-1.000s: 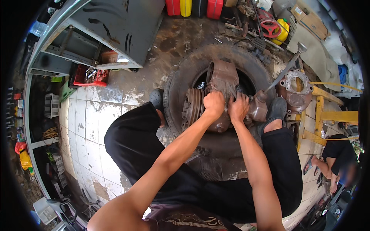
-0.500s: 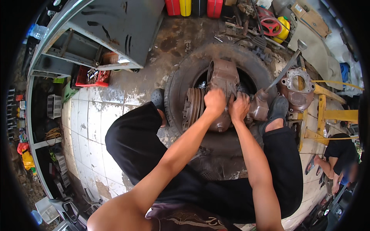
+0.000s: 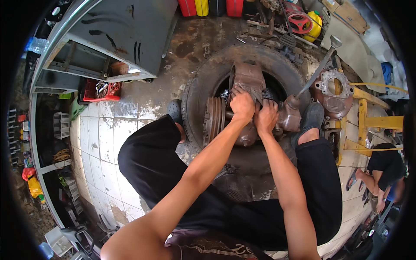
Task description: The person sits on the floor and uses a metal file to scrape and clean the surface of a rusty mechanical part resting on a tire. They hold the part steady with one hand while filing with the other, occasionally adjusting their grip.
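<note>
A brown cast-metal gearbox housing lies across a large tyre between my feet. A grooved round drum sits at its left side, and a long metal lever rises from the part at its right. My left hand is on the middle of the housing, fingers bent and drawn together against its top; anything under them is hidden. Close beside it, my right hand presses curled fingers onto the same housing. The fingertips of both hands are partly out of sight.
A grey metal cabinet stands at the upper left, near a red crate of small parts. To the right are another brown casting and a yellow frame. Another person sits at the far right.
My left hand has gone from a tight fist to bent fingers laid forward on the housing. The right hand stays beside it. The whole view has shifted slightly.
</note>
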Tool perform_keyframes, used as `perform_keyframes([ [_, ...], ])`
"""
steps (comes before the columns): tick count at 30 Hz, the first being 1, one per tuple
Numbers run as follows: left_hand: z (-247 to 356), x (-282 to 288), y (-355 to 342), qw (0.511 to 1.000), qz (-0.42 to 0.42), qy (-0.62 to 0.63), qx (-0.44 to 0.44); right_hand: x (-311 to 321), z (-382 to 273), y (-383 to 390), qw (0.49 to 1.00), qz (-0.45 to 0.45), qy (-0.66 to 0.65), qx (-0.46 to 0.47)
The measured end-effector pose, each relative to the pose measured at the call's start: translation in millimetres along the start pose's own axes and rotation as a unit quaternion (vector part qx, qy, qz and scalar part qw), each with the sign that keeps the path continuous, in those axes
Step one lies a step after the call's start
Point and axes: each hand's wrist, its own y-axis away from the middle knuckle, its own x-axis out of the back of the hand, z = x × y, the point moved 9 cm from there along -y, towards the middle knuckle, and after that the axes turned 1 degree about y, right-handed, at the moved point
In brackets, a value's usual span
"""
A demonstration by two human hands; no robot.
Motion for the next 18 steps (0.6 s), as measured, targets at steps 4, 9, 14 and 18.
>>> perform_keyframes([
  [4, -1.1, 2.7, 22.5, 0.992, 0.095, -0.033, -0.073, -1.2, -0.4, 3.5, 1.000, -0.001, 0.010, -0.002],
  [9, 0.4, 5.0, 10.4, 0.995, 0.087, -0.002, -0.040, -0.3, -2.8, 4.7, 1.000, -0.005, 0.002, -0.009],
  [14, 2.7, 0.3, 21.2, 0.981, 0.156, -0.043, -0.108, -3.6, -2.6, 5.2, 1.000, 0.003, 0.002, -0.001],
  [18, -6.5, 1.7, 9.6, 0.999, 0.028, 0.033, 0.002, -5.3, 8.0, 8.1, 1.000, -0.021, 0.010, -0.018],
])
